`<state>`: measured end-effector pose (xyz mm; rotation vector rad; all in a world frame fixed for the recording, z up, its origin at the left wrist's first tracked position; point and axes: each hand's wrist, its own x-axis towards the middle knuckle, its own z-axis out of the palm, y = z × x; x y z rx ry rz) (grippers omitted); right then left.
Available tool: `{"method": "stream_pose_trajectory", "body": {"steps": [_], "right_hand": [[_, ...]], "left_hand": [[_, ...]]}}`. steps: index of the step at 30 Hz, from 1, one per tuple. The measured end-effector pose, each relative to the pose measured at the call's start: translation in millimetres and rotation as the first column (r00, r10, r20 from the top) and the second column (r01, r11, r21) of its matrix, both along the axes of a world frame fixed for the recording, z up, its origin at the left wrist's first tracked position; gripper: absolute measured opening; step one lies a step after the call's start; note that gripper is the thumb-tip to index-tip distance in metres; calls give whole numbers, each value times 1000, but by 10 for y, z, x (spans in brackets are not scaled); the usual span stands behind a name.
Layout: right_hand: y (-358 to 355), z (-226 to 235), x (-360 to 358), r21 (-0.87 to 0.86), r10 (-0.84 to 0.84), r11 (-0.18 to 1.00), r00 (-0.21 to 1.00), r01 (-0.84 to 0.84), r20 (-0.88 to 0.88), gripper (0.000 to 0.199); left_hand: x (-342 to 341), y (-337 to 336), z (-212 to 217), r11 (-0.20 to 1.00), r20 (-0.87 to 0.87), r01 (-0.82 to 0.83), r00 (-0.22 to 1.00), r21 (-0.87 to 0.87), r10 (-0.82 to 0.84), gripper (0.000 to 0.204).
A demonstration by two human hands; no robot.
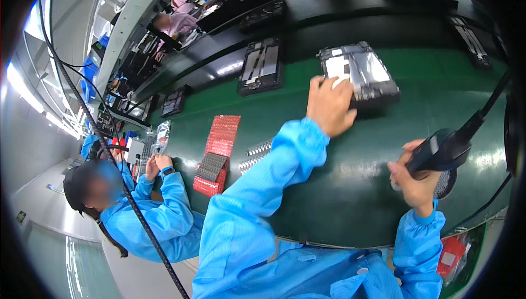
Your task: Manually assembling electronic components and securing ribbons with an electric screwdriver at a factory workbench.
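Head view, person at a green bench (pixel 350 189). Left hand (pixel 330 105) reaches forward, its grip laid on the near left corner of a dark flat device tray (pixel 364 77); whether the fingers close around that edge cannot be told. Right hand (pixel 415 181) has its grip clamped on a black handheld power tool (pixel 444 151), whose cable (pixel 490 104) runs up and away from the grip. Left of the left-hand grip lie red packets (pixel 219 154) and a second tray (pixel 262 66). Farther left, a co-worker's hands (pixel 157 164) handle a small bag (pixel 161 137).
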<state>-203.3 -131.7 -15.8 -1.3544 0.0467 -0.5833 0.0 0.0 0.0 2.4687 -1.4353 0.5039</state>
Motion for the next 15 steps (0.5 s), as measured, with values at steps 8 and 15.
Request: {"method": "stream_pose_trajectory", "body": {"steps": [8, 15], "right_hand": [[-271, 233, -318, -44, -289, 954, 948, 297, 134, 41], [-587, 443, -167, -120, -384, 906, 908, 405, 168, 38]], "left_hand": [[-1245, 649, -338, 949, -54, 245, 964, -200, -260, 56], [-1738, 944, -550, 933, -398, 324, 843, -159, -361, 73]]}}
